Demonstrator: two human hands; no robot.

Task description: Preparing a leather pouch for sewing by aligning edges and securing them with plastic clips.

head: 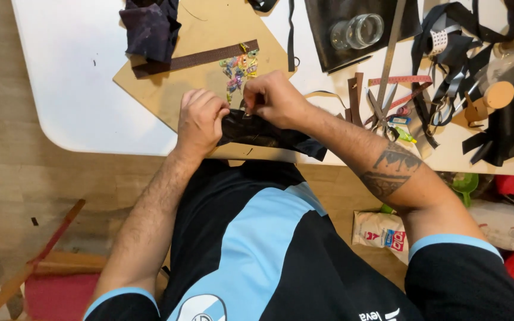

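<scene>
At frame centre, a black leather piece (269, 135) is pressed under the closed left hand (200, 120) and pinched by the right hand (275, 98), below small coloured clips (239, 68).

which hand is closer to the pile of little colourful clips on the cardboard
Right. The right hand sits just below and right of the colourful clips, pinching the black piece. The left hand lies farther down-left, pressing that piece.
</scene>
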